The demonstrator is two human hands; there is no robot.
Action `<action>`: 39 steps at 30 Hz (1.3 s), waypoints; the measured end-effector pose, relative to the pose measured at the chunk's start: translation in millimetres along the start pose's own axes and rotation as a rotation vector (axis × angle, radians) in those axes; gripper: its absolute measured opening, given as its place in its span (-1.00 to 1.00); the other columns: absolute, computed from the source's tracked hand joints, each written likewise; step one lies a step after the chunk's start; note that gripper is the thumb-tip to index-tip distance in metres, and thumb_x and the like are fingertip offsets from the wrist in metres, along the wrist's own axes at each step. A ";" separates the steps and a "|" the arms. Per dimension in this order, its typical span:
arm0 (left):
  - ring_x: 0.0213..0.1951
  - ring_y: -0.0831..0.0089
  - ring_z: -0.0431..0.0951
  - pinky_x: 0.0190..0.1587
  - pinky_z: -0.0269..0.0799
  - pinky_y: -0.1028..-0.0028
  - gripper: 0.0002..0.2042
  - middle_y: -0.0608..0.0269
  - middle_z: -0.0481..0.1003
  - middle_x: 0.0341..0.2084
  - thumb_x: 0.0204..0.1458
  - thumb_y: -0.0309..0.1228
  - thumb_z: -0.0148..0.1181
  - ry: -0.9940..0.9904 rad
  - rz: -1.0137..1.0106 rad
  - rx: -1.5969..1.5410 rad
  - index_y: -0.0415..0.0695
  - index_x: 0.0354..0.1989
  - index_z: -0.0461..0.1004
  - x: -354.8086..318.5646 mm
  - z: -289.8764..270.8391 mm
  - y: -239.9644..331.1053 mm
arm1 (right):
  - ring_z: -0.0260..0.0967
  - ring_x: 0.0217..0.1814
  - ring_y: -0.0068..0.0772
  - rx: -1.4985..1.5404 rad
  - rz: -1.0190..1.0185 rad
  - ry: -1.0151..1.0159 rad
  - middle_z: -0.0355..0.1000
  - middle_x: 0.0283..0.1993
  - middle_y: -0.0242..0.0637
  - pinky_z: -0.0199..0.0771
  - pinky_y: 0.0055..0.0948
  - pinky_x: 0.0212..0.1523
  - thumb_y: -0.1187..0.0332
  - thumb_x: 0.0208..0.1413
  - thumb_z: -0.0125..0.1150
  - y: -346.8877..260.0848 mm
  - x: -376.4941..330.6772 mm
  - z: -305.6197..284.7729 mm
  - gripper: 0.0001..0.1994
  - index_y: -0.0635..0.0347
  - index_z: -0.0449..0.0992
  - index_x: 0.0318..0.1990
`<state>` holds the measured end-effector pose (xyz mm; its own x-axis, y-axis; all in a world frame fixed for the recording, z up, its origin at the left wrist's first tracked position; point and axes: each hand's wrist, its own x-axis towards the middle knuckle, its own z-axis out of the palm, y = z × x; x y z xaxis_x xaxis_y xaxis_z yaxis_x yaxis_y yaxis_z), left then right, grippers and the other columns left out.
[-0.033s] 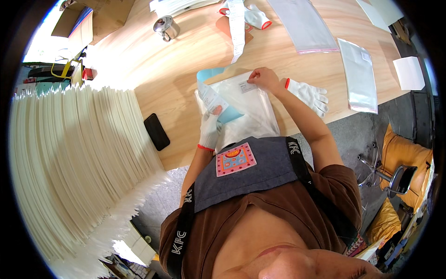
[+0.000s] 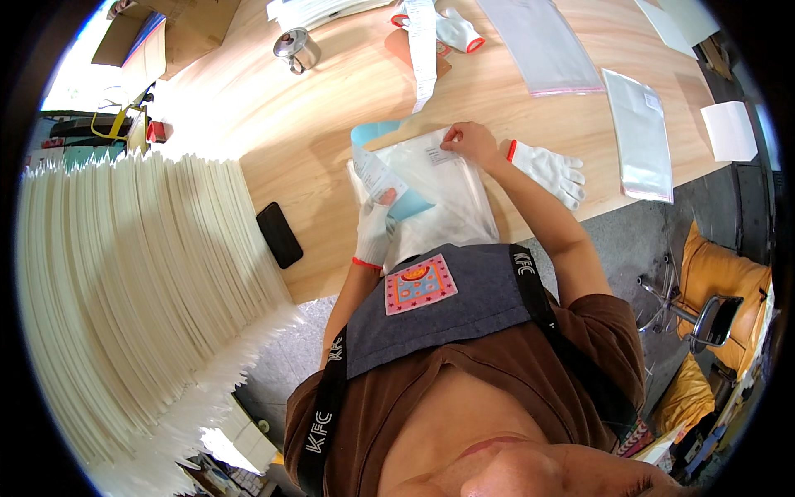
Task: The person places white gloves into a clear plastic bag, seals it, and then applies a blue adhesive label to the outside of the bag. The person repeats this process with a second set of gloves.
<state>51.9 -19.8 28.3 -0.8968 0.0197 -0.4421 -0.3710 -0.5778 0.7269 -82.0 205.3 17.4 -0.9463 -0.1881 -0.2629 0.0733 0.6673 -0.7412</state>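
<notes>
My left hand [image 2: 376,225], in a white knit glove with a red cuff and a bare fingertip showing, grips a strip of white labels [image 2: 378,178] on blue backing paper. The strip curls up and hangs over a stack of clear plastic bags [image 2: 464,203] lying in front of my apron. A small printed white label [image 2: 436,156] sits near the stack's far right corner. My bare right hand [image 2: 472,142] is closed, its thumb and fingertips pinched at that label's edge. Beside my right wrist lies an empty white glove [image 2: 551,172].
A tall stack of white sheets [image 2: 149,257] fills the left side. A black phone [image 2: 280,235] lies beside it. Farther off are a metal cup [image 2: 295,51], a long label strip [image 2: 423,58] and another glove [image 2: 460,31]. Clear bag packs [image 2: 642,137] lie right.
</notes>
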 end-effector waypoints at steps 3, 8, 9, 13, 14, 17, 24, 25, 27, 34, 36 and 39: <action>-0.17 0.40 0.49 -0.18 0.46 0.48 -0.71 0.18 0.44 -0.18 0.07 -0.46 0.04 -0.035 0.018 -0.050 -0.29 -0.04 0.31 -5.1 10.8 4.7 | 0.34 -0.40 -0.38 -0.081 -0.107 0.144 0.44 -0.32 -0.33 0.36 -0.49 -0.35 0.34 -0.24 0.32 -4.5 -13.1 4.0 -0.89 0.07 0.54 -0.49; -0.18 0.42 0.48 -0.17 0.44 0.49 -0.70 0.19 0.44 -0.18 0.07 -0.46 0.06 0.042 -0.036 0.056 -0.29 -0.04 0.31 0.3 -0.4 4.6 | 0.33 -0.23 -0.33 -0.232 -0.569 0.488 0.29 0.03 -0.26 0.40 -0.41 -0.26 0.46 -0.25 0.32 -3.3 -26.6 4.3 -0.72 0.06 0.52 -0.27; -0.18 0.43 0.48 -0.16 0.43 0.49 -0.71 0.19 0.44 -0.18 0.07 -0.45 0.06 0.077 -0.037 0.055 -0.28 -0.04 0.32 1.0 -2.0 3.6 | 0.33 -0.23 -0.34 -0.035 -0.470 0.377 0.29 0.04 -0.25 0.41 -0.42 -0.26 0.47 -0.25 0.33 -7.2 -31.0 3.2 -0.65 0.04 0.49 -0.19; -0.34 0.60 0.44 -0.38 0.32 0.63 -0.75 0.30 0.47 -0.29 0.05 -0.43 0.11 0.070 0.019 0.017 -0.26 -0.13 0.37 -0.9 9.7 11.5 | 0.37 -0.23 -0.37 0.451 -0.152 0.143 0.33 -0.04 -0.17 0.45 -0.45 -0.26 0.50 -0.28 0.37 -12.3 -36.9 1.1 -0.37 -0.02 0.31 0.08; -0.43 0.68 0.43 -0.50 0.26 0.70 -0.78 0.35 0.49 -0.34 0.04 -0.42 0.13 0.033 0.049 -0.002 -0.25 -0.17 0.39 -0.9 12.3 13.6 | 0.38 -0.24 -0.37 0.499 -0.097 0.137 0.36 -0.09 -0.15 0.46 -0.46 -0.26 0.50 -0.28 0.38 -7.4 -33.8 2.8 -0.30 -0.03 0.26 0.13; -0.30 0.61 0.45 -0.31 0.34 0.63 -0.75 0.29 0.48 -0.30 0.04 -0.42 0.13 0.036 0.096 0.000 -0.28 -0.14 0.38 -3.8 23.9 22.1 | 0.38 -0.25 -0.47 0.743 0.042 0.041 0.41 -0.15 -0.14 0.45 -0.50 -0.31 0.46 -0.22 0.36 5.8 -22.9 4.2 -0.41 0.10 0.32 0.07; -0.18 0.48 0.46 -0.13 0.37 0.51 -0.71 0.22 0.45 -0.19 0.07 -0.42 0.07 -0.073 0.112 0.029 -0.30 -0.06 0.33 -11.3 30.0 48.1 | 0.39 -0.22 -0.49 0.347 -0.405 -0.042 0.48 -0.29 -0.36 0.42 -0.48 -0.28 0.38 -0.07 0.23 -11.0 -55.9 -10.2 -0.92 0.14 0.51 -0.41; -0.18 0.50 0.45 -0.13 0.35 0.53 -0.70 0.23 0.44 -0.18 0.06 -0.42 0.08 -0.085 0.118 0.035 -0.31 -0.07 0.34 -17.7 36.9 55.0 | 0.39 -0.21 -0.44 0.214 -0.588 -0.067 0.48 -0.28 -0.37 0.42 -0.45 -0.25 0.37 -0.07 0.22 -19.1 -71.3 -15.0 -0.94 0.12 0.51 -0.45; -0.17 0.51 0.43 -0.13 0.34 0.54 -0.70 0.24 0.44 -0.18 0.05 -0.43 0.10 -0.103 0.122 0.062 -0.32 -0.07 0.34 -16.7 40.8 55.1 | 0.38 -0.16 -0.27 0.034 -0.832 -0.229 0.47 -0.27 -0.37 0.38 -0.36 -0.14 0.33 -0.10 0.23 -19.0 -92.7 -11.1 -0.95 0.03 0.51 -0.48; -0.15 0.48 0.43 -0.08 0.35 0.50 -0.69 0.25 0.44 -0.19 0.00 -0.53 0.12 -0.144 0.029 0.109 -0.27 -0.05 0.34 24.7 28.4 -7.8 | 0.40 -0.35 -0.25 0.119 -0.509 -0.572 0.47 -0.38 -0.30 0.38 -0.31 -0.30 0.28 -0.06 0.21 -1.0 -110.7 -2.2 -0.85 0.12 0.53 -0.35; -0.16 0.49 0.44 -0.08 0.35 0.52 -0.68 0.27 0.45 -0.19 -0.03 -0.57 0.13 -0.173 -0.018 0.172 -0.23 -0.05 0.35 44.1 -1.3 -32.6 | 0.39 -0.36 -0.28 0.229 -0.373 -0.327 0.45 -0.39 -0.29 0.39 -0.34 -0.28 0.24 -0.02 0.18 -14.0 -102.5 -6.5 -0.80 0.13 0.53 -0.28; -0.18 0.48 0.46 -0.08 0.35 0.53 -0.69 0.27 0.45 -0.20 -0.03 -0.57 0.13 -0.236 0.012 0.263 -0.23 -0.05 0.36 30.1 24.8 -14.4 | 0.39 -0.37 -0.30 0.136 -0.751 0.229 0.43 -0.40 -0.24 0.39 -0.38 -0.26 0.25 -0.02 0.18 -27.1 -88.5 11.0 -0.78 0.14 0.53 -0.25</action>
<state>24.3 9.4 17.6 -0.9212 0.2199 -0.3210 -0.3817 -0.3503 0.8553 3.2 195.9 53.9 -0.7978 -0.3905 0.4594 -0.5863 0.3244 -0.7423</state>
